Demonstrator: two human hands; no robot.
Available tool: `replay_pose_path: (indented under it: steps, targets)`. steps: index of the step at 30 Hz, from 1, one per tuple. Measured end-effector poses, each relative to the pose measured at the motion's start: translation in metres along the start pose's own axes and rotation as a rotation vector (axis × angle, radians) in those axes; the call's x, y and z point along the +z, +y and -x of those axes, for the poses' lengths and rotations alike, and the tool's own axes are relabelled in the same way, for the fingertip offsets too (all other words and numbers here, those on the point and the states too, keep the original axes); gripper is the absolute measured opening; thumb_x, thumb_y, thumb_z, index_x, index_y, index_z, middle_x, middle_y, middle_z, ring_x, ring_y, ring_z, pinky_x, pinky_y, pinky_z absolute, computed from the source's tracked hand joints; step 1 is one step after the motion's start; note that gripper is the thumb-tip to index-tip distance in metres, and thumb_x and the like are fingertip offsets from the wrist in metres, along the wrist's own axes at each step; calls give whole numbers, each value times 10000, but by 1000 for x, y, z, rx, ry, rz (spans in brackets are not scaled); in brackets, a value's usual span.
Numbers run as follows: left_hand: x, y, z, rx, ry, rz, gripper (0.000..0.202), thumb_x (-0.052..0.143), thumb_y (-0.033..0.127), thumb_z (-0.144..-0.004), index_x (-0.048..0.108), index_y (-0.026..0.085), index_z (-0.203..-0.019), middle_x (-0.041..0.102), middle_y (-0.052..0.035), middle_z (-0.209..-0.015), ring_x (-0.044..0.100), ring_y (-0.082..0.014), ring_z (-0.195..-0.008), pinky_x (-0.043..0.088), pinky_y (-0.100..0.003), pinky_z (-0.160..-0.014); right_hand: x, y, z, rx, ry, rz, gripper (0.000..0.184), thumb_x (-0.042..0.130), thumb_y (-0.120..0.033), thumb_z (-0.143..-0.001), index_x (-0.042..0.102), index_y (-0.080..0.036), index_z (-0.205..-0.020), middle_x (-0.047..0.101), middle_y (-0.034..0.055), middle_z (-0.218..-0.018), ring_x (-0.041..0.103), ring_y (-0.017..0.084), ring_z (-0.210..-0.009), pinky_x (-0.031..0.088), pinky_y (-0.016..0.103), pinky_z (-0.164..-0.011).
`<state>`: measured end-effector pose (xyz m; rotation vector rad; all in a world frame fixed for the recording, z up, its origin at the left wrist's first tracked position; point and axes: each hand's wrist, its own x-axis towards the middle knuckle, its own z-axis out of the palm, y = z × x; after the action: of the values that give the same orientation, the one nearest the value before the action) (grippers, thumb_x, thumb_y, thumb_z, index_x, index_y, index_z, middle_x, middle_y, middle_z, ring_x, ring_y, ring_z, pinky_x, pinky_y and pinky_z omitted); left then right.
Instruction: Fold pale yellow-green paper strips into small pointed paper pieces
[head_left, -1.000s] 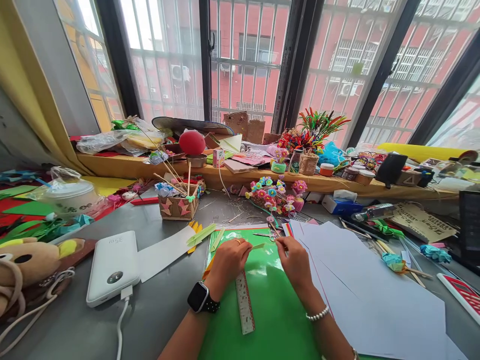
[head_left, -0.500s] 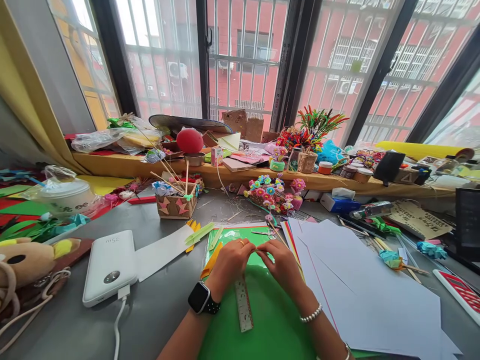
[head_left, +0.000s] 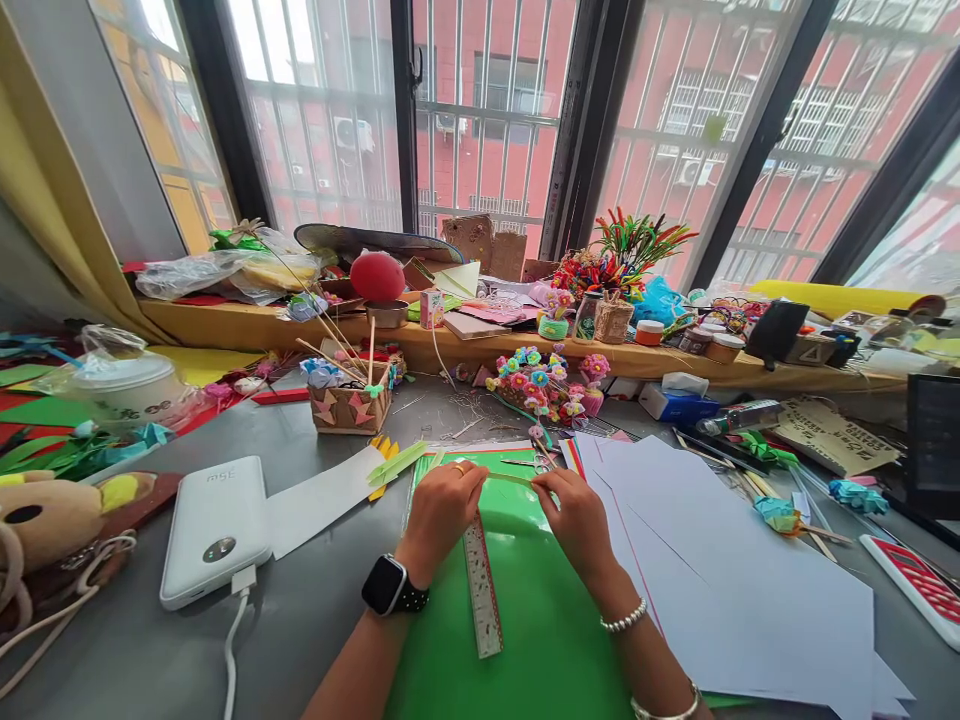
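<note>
A thin yellow-green strip, apparently paper (head_left: 511,481), stretches between my two hands. My left hand (head_left: 444,515) pinches its left end, and my right hand (head_left: 576,520) pinches the other. Both hands hover over a glossy green sheet (head_left: 540,640). Below my left hand a clear ruler (head_left: 482,595) lies on that sheet, its upper end close to the fingers. A small pair of scissors (head_left: 534,462) lies just beyond the strip. Folded light green paper pieces (head_left: 397,464) and orange ones (head_left: 385,447) rest to the left of my left hand.
White paper sheets (head_left: 742,570) are stacked on the right. A white power bank (head_left: 217,530) with a cable stands left, beside a white paper strip (head_left: 322,500). Farther back are a cardboard box of sticks (head_left: 349,412) and a bunch of small flowers (head_left: 540,385).
My hands have moved apart from a close pinch, and the strip now shows between them. The orange piece beside my left wrist is no longer visible.
</note>
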<state>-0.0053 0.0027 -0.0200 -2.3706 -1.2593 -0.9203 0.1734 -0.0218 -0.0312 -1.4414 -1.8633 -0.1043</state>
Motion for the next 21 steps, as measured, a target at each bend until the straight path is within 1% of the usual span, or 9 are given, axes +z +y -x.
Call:
replay_pose_path:
  steps: [5,7,9,10,12,14,16,18,21]
  targets:
    - [-1,1,1,-67,42,-49,169,438,187,-773,603,195,-805,637,-29,-736,557,-170,-669,385,-272,-603,-2,0,0,4,-11,-18,137,454,-180,-769,578,-192,-712,599,28,-696,538,172,-692,407,262,-622]
    - [-2,0,1,-117,62,-80,174,428,181,-777,599,183,-813,635,-37,-737,555,-179,-660,388,-281,-594,-2,1,0,8,-6,-5,142,449,-173,-770,582,-190,-723,599,33,-700,539,176,-700,409,265,-625]
    - [-3,-2,0,-171,107,-91,183,416,177,-784,588,167,-847,632,-49,-762,551,-183,-675,395,-286,-604,-2,2,0,11,10,4,146,447,-168,-771,588,-188,-735,602,39,-708,541,179,-709,411,268,-634]
    - [-4,-2,-1,-172,124,-73,189,414,178,-785,576,163,-882,629,-55,-798,549,-184,-705,400,-287,-624,-2,2,0,5,13,4,147,449,-170,-771,590,-188,-737,604,40,-714,542,179,-712,412,268,-638]
    - [-3,-1,-2,-97,117,4,205,430,184,-781,548,171,-948,616,-57,-884,539,-181,-792,402,-287,-687,-1,2,0,-25,1,-5,145,454,-179,-771,595,-191,-738,609,39,-725,544,176,-711,415,267,-636]
    - [-1,1,-2,20,52,76,194,456,190,-768,545,188,-941,609,-46,-897,530,-175,-825,399,-290,-719,0,2,0,-55,-9,-19,145,457,-189,-773,599,-195,-740,611,36,-733,544,171,-705,418,263,-630]
    - [2,4,-1,86,-11,95,137,457,174,-767,569,191,-845,616,-30,-797,539,-162,-756,406,-280,-674,1,1,1,-70,-6,-36,146,456,-193,-775,600,-197,-748,612,33,-735,543,167,-701,420,260,-628]
    - [4,7,0,95,-39,81,144,434,146,-776,573,183,-768,604,-20,-714,536,-143,-673,403,-253,-601,1,-1,1,-79,-3,-57,137,461,-198,-772,598,-196,-756,609,32,-735,541,166,-706,420,260,-632]
    - [5,11,2,124,-63,89,154,428,125,-775,571,183,-771,599,-18,-719,533,-131,-665,394,-234,-580,1,-5,1,-97,-18,-71,114,481,-213,-761,593,-192,-772,603,35,-737,537,173,-722,417,266,-642]
